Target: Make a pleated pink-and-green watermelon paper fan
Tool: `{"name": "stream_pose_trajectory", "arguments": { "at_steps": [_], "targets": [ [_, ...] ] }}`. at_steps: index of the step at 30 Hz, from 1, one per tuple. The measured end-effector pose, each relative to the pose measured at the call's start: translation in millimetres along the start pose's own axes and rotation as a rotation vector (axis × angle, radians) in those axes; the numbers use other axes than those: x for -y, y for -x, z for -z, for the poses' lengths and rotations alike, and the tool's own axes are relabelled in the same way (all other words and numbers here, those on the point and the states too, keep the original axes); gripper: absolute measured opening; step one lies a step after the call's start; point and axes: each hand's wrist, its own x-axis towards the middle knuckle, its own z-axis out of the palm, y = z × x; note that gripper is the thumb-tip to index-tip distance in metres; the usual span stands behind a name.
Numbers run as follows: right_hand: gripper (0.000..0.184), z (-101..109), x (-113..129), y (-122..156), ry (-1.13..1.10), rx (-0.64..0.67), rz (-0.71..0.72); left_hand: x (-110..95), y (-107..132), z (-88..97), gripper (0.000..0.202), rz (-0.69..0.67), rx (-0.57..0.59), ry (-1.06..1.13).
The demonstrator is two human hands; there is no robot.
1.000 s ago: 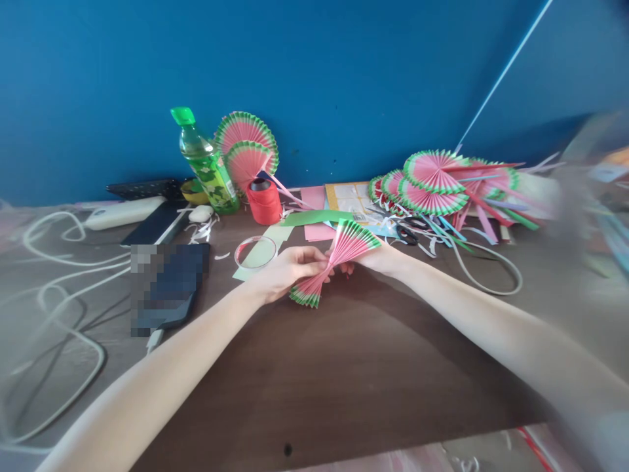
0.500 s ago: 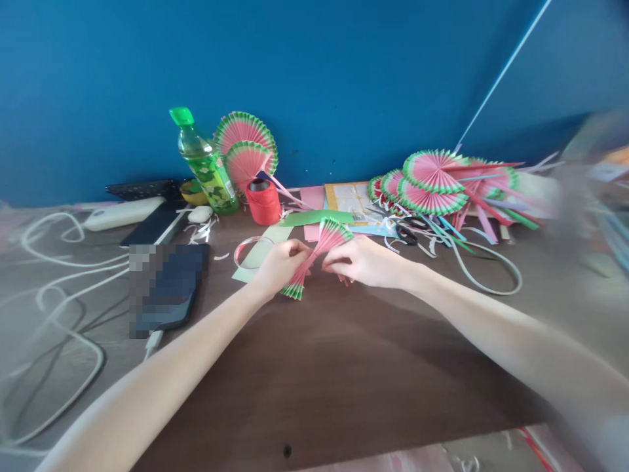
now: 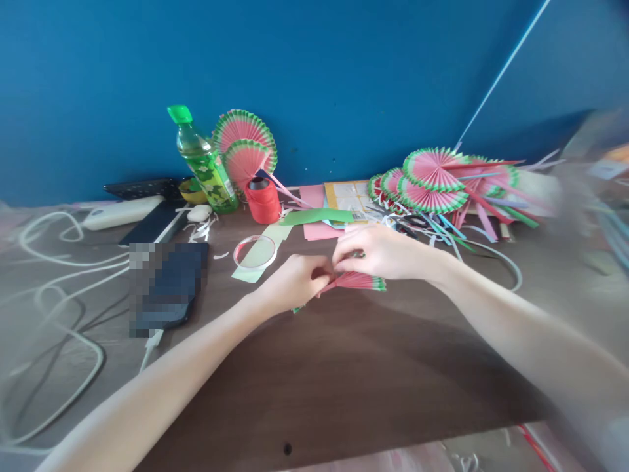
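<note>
Pinched near its middle, a pleated pink paper fan (image 3: 361, 282) with green-and-white edges is held by my left hand (image 3: 298, 283). One pleated end spreads to the right below my right hand (image 3: 376, 252); a green bit of the other end shows under my left hand. My right hand is closed, thumb and fingertips together right above the fan's middle. What those fingertips hold, if anything, is too small to make out. Behind my left hand a roll of clear tape (image 3: 255, 253) lies on a pale green paper strip (image 3: 248, 272).
A red thread spool (image 3: 264, 201) and a tilted green bottle (image 3: 205, 164) stand at the back before finished fans (image 3: 246, 141). More fans (image 3: 435, 180) with paper strips pile up at back right. Left are a phone (image 3: 171, 285) and white cables (image 3: 93, 341).
The fan has turned from upright-diagonal to nearly level, its end now pointing right. My left hand has shifted right and slightly down, and my right hand has come in over the fan's middle.
</note>
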Motion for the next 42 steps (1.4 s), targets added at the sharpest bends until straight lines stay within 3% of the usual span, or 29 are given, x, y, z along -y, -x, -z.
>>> {"name": "stream_pose_trajectory", "arguments": {
  "at_steps": [5, 11, 16, 20, 26, 33, 39, 42],
  "targets": [
    [0.013, 13, -12, 2, -0.307, 0.275, -0.029, -10, 5, -1.6, 0.014, -0.206, 0.079, -0.042],
    [0.014, 5, -20, -1, -0.651, 0.485, -0.097, -5, 7, -6.3, 0.01, -0.397, 0.048, -0.134],
    [0.009, -2, -25, -6, -0.81, 0.448, -0.173, 5, 5, -9.1, 0.014, -0.469, -0.142, -0.346],
    [0.005, -5, -26, -8, -0.786, 0.4, -0.248, 9, 3, -9.5, 0.021, -0.629, -0.287, -0.614],
    [0.015, -10, -18, -6, -0.836, 0.486, -0.341, 15, 0, -9.0, 0.021, -0.732, -0.357, -0.84],
    [0.021, -12, -16, -7, -0.793, 0.292, -0.336, 16, 2, -7.1, 0.02, -0.615, -0.463, -0.842],
    [0.016, -26, -18, -13, -0.978, -0.055, -0.386, 15, 2, -6.2, 0.014, -0.432, -0.719, -0.653],
    [0.015, -38, -15, -17, -1.037, -0.214, -0.424, 17, 1, -6.7, 0.014, -0.335, -0.791, -0.572]
  ]
}}
